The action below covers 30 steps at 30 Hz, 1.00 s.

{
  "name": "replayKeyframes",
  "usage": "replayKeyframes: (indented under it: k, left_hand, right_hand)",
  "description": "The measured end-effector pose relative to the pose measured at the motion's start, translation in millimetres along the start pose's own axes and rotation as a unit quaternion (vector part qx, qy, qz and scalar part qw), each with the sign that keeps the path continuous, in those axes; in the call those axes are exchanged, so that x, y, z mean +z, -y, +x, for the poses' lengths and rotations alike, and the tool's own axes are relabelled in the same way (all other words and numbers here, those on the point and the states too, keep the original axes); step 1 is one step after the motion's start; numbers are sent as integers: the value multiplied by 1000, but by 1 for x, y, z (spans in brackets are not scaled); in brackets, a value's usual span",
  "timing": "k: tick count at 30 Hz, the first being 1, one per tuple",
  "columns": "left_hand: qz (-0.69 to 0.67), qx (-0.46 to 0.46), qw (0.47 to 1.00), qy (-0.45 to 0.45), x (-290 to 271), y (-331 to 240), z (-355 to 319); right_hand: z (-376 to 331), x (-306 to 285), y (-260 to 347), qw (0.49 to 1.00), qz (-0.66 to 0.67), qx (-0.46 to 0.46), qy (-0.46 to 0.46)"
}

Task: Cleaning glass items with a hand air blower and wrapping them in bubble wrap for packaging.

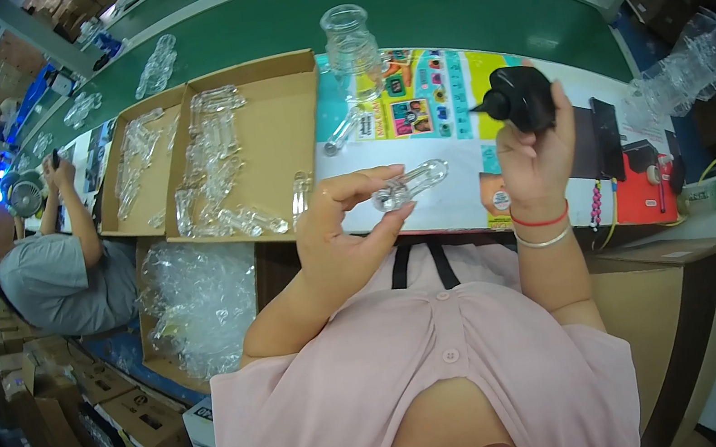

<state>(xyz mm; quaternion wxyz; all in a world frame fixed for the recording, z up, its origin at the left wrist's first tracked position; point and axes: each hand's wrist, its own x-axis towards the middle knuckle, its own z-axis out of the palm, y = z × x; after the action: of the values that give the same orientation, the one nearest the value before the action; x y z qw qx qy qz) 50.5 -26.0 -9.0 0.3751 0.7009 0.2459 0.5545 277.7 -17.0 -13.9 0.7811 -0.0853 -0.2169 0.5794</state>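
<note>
Between the thumb and fingers of my left hand (333,225) is a small transparent piece with a round end and a narrow looped arm (427,177), held above the white front part of the table. My right hand (538,163) grips a black squeeze bottle (527,97), tilted so its thin pointed nozzle faces left. The nozzle is apart from the piece. Beyond my left hand, a tall transparent stacked vessel (352,50) stands on the colourful printed sheet (456,72). A transparent tube with a rounded tip (347,132) lies near its base.
At left, a shallow cardboard tray (277,134) holds several transparent parts. Below it sits a box of crumpled clear plastic bags (205,304). Another transparent stacked vessel (688,67) is at far right, near a dark phone-like slab (606,138). A co-worker (63,274) sits at left.
</note>
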Motion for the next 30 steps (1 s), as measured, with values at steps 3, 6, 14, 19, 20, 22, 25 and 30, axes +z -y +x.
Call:
replayKeyframes:
  k: [3, 6, 14, 19, 20, 22, 25, 30]
  left_hand:
    - [-97, -113, 988, 28, 0, 7, 3]
    - [-213, -196, 957, 10, -4, 16, 0]
    - [-366, -310, 877, 18, -5, 33, -1]
    - [-462, -354, 813, 19, -3, 45, -5]
    - [-484, -364, 796, 12, -2, 45, -4]
    - [-495, -374, 784, 14, -1, 47, -3]
    - [-517, -386, 764, 11, 2, 51, 0]
    - [-526, -402, 749, -5, 6, 51, 7]
  right_hand:
    - [18, -43, 18, 997, 82, 0, 7]
    - [36, -59, 41, 978, 105, -99, -148]
    - [73, -127, 99, 850, -394, -298, -187]
    - [76, -185, 110, 579, -706, -267, -307]
    - [75, -189, 109, 517, -754, -254, -316]
    - [74, -190, 108, 518, -757, -251, -308]
    - [75, -185, 106, 544, -752, -203, -312]
    - [67, -140, 97, 551, -617, -530, -186]
